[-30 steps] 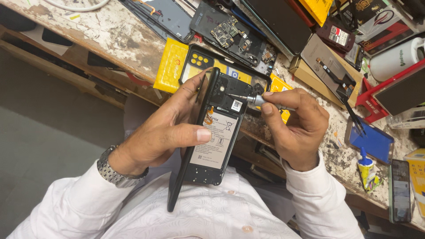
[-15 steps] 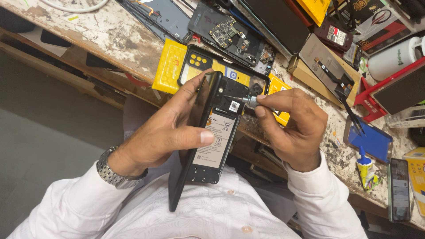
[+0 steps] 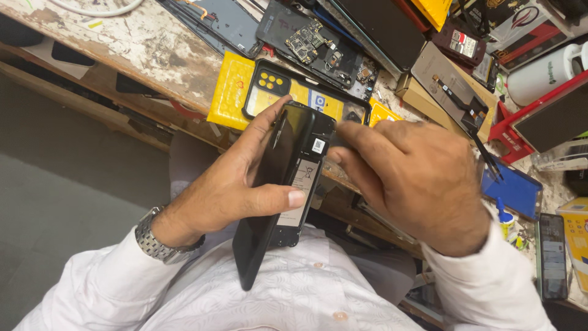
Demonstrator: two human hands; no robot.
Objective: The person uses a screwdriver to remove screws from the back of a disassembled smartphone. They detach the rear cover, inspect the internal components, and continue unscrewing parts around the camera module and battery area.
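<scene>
My left hand (image 3: 223,190) grips a black phone (image 3: 301,178) with its back cover off, held upright over my lap, thumb pressed across the white-labelled battery. My right hand (image 3: 416,178) reaches in from the right, its back to the camera, fingertips against the phone's upper right edge. Whatever is under those fingers is hidden. A metal watch (image 3: 153,239) sits on my left wrist, below a white sleeve.
A worn wooden bench (image 3: 141,43) runs along the top. On it lie a yellow packet (image 3: 228,92) with a black phone case, an opened phone showing its circuit board (image 3: 312,40), black tweezers (image 3: 487,156), a blue panel (image 3: 514,190), a small glue bottle (image 3: 505,224) and another phone (image 3: 553,254).
My right hand held a small metal tool at the phone's top corner; now it has rolled over and moved closer, covering that corner, and the tool is out of sight. The phone tilted slightly.
</scene>
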